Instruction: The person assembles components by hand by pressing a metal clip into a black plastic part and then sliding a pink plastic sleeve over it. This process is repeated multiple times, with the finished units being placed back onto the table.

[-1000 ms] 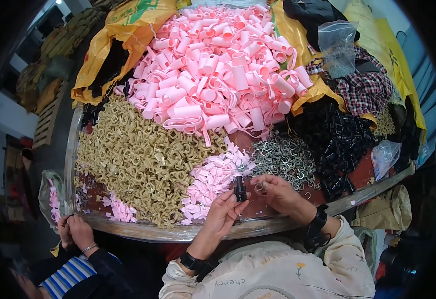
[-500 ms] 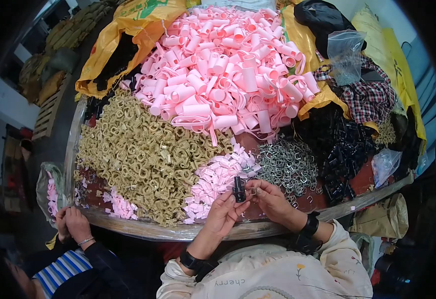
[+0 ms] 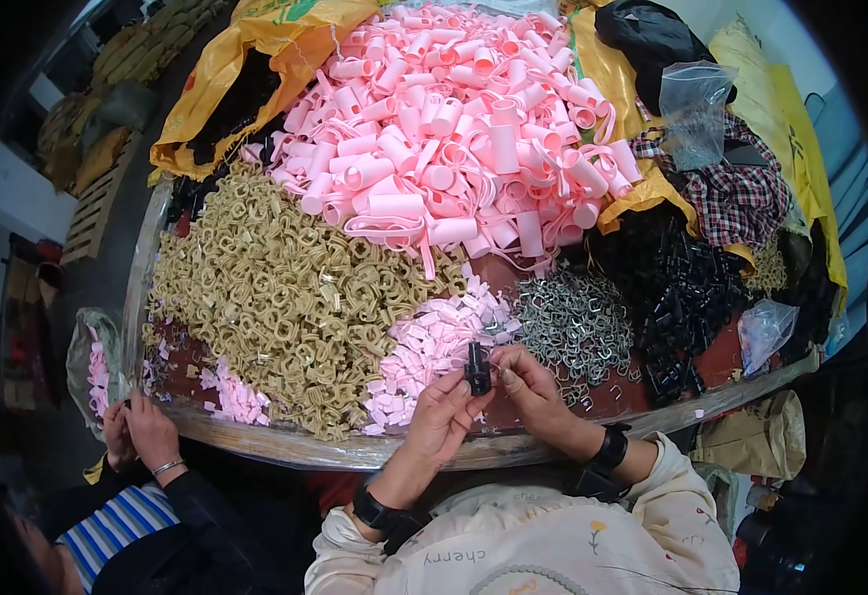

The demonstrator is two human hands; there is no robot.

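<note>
Your left hand [image 3: 440, 421] holds a black, roughly cylindrical plastic part [image 3: 478, 370] upright; your right hand [image 3: 541, 402] has its fingertips at its three o'clock side, any grip too small to tell. From there, small pale-pink flat pieces [image 3: 424, 347] lie at eleven o'clock, beige plastic ring-shaped pieces [image 3: 265, 307] at ten, silver metal loops [image 3: 575, 322] at two, looped pink strips with tubes [image 3: 454, 149] at twelve.

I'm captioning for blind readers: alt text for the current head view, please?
A person's left hand holds a black part, right hand close beside it, at a table heaped with pink tubes, beige pieces and metal loops.
</note>
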